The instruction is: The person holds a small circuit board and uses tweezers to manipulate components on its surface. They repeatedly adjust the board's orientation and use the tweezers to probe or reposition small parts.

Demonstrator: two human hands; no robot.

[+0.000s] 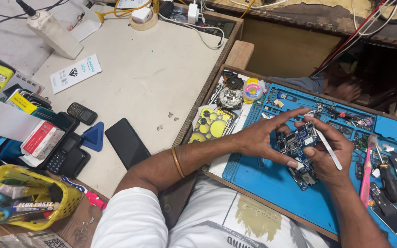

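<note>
Left hand (263, 138) pinches a bare blue circuit board (297, 142) over the blue mat (253, 177); right hand (329, 154) grips tweezers (329, 147) at it; work looks mid-way, parts lying loose

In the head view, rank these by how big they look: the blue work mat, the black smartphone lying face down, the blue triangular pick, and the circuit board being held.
1. blue work mat
2. black smartphone
3. circuit board, though it is partly hidden by hands
4. blue triangular pick

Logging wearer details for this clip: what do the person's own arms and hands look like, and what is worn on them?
Both arms are bare below short white sleeves. The left hand has a thin gold-coloured bangle on its forearm. The right hand shows no gloves, rings or watch.
</note>
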